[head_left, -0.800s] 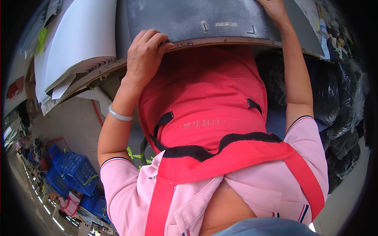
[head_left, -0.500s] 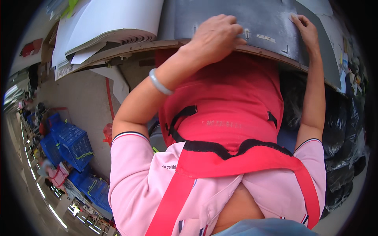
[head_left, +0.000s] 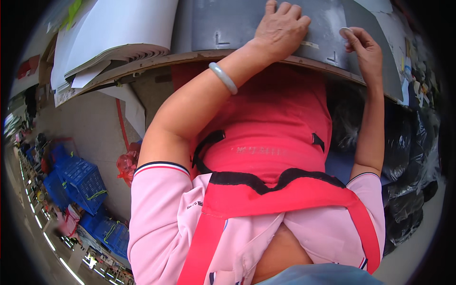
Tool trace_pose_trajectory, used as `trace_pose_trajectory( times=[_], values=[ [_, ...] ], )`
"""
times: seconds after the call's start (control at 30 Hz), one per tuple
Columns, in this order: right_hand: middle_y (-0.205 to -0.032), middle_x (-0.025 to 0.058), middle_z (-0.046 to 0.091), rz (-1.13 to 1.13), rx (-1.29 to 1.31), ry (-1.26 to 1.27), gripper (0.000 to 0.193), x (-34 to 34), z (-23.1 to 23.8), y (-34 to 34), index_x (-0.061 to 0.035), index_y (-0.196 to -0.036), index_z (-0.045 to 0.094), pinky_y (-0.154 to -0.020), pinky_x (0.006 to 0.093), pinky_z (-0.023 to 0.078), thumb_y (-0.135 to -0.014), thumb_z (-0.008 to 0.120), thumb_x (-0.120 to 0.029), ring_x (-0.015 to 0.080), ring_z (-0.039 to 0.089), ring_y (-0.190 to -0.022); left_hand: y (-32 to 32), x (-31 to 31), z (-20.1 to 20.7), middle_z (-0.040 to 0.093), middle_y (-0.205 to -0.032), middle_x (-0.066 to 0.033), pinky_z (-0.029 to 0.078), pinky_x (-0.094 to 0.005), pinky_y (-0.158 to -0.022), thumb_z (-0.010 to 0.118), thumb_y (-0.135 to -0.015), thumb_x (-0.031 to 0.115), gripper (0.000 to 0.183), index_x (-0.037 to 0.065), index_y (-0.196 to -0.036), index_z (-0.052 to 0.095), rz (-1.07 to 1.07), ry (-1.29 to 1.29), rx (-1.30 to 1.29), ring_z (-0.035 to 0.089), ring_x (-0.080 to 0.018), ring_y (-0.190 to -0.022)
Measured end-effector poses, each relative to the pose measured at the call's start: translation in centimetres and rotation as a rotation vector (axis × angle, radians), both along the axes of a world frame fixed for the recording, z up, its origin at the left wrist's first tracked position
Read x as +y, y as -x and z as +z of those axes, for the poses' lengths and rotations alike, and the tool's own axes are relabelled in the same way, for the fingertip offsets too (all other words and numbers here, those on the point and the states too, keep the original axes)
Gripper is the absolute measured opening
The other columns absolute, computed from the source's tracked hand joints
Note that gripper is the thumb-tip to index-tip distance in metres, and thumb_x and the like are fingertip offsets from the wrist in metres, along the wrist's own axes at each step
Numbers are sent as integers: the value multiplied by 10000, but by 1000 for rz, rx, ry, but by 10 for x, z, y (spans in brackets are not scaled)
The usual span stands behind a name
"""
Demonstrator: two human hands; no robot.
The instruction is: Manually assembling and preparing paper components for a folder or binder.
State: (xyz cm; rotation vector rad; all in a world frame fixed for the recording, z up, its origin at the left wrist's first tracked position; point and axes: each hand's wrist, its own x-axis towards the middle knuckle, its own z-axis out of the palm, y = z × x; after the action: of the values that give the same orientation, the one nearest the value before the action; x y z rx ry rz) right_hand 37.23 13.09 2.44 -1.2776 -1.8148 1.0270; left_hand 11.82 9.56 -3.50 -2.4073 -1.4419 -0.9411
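My left hand, with a pale bangle on its wrist, is over a dark grey board lying on the table. Its fingers are curled, and whatever they may hold is hidden beneath them. Beside the hand a small pale strip lies on the board. At the board's right side my right hand is closed in a pinch, thumb against forefinger, on a small white rounded piece. Whitish smudges and L-shaped corner marks show on the board.
A thick stack of large white sheets lies on the table to the left, curling at its near edge. The table's wooden edge runs before my red apron. Blue crates stand at lower left; black plastic bags fill the right.
My left hand has moved right and forward across the board. The right hand has lifted from the board's edge and drawn nearer, still pinching the white piece. The whole view has shifted slightly.
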Motion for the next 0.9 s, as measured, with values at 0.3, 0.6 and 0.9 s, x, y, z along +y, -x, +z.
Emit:
trace_pose_trajectory(
  times=[0.3,0.6,0.9],
  values=[
    [-814,68,621,103,-310,-98,92,-63,7,8,-3,-988,679,-721,266,479,-928,669,-72,131,589,-743,-5,-12,29,538,-1330,-184,287,-716,-1067,532,-969,262,335,73,-1234,610,27,303,-3,458,-380,-1320],
    [-768,87,619,128,-470,-170,137,-60,12,2,-8,-1000,647,-652,281,480,-944,665,-131,140,615,-700,-4,-16,29,555,-1313,-173,287,-710,-1068,539,-967,262,319,81,-1214,628,33,308,-37,464,-367,-1315],
    [-719,-18,582,-98,-325,34,201,-60,0,11,-56,-1075,630,-550,208,454,-945,671,-204,52,516,-562,-3,-13,30,556,-1312,-172,284,-710,-1071,543,-965,258,318,75,-1210,632,25,297,-41,469,-368,-1310]
  ],
)
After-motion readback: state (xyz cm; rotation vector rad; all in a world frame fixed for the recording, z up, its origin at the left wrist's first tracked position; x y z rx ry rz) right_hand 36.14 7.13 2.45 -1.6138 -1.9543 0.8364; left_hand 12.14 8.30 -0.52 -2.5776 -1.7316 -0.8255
